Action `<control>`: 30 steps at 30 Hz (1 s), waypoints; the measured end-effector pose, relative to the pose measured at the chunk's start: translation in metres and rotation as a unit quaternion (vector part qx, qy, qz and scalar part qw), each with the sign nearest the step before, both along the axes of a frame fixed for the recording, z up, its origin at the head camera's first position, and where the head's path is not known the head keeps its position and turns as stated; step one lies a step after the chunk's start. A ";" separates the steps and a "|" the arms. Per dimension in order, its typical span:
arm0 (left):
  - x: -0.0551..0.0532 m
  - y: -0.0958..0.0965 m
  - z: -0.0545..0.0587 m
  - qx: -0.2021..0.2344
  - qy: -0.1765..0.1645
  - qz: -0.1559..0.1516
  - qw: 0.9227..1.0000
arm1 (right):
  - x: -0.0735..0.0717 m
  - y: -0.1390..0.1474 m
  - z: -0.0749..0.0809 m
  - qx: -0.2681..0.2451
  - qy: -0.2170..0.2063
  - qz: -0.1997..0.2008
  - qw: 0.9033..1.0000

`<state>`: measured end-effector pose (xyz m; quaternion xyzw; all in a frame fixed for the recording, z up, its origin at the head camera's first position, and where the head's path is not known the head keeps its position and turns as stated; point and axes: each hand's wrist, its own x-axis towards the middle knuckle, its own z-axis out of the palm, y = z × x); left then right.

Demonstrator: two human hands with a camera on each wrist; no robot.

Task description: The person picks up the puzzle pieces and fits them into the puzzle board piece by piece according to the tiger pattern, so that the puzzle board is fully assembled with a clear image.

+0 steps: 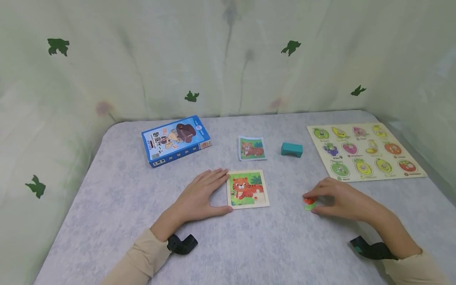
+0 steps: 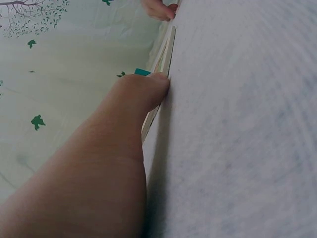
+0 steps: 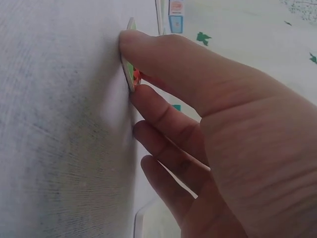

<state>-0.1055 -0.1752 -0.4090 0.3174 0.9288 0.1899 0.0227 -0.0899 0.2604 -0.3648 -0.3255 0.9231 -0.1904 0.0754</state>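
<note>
A square wooden tiger jigsaw puzzle (image 1: 261,199) lies on the table, with a pale bare gap at its lower right. My left hand (image 1: 204,198) rests flat at the puzzle's left side, fingertips by the upper left corner and thumb along the lower left one. To the right of the puzzle, my right hand (image 1: 343,201) pinches an orange and green jigsaw piece (image 1: 309,203) between thumb and fingers. In the right wrist view the piece (image 3: 130,72) is tilted on edge close to the tabletop, partly hidden by the thumb. The left wrist view shows the thumb (image 2: 157,88) at the puzzle's edge.
Behind the puzzle lie a tiger picture card (image 1: 252,149) and a teal block (image 1: 291,149) with an arched underside. A blue game box (image 1: 176,140) sits back left. At right is a wooden fruit peg board (image 1: 322,152). A leaf-patterned curtain (image 1: 221,59) surrounds the table.
</note>
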 end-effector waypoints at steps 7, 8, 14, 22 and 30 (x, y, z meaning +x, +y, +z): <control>0.000 0.000 0.000 -0.003 0.002 0.002 1.000 | -0.003 0.000 0.001 0.010 -0.003 0.002 1.000; 0.001 0.000 0.000 -0.003 0.003 0.002 1.000 | -0.003 0.000 0.001 0.011 -0.003 0.003 1.000; 0.001 0.000 0.000 -0.002 -0.002 0.002 1.000 | -0.003 -0.002 0.002 0.011 -0.005 0.006 1.000; 0.001 0.000 -0.001 -0.001 -0.001 0.002 1.000 | -0.003 -0.004 -0.001 -0.003 -0.004 0.011 1.000; 0.001 0.000 -0.001 0.002 0.004 0.002 1.000 | -0.003 -0.005 -0.002 -0.016 0.005 0.011 1.000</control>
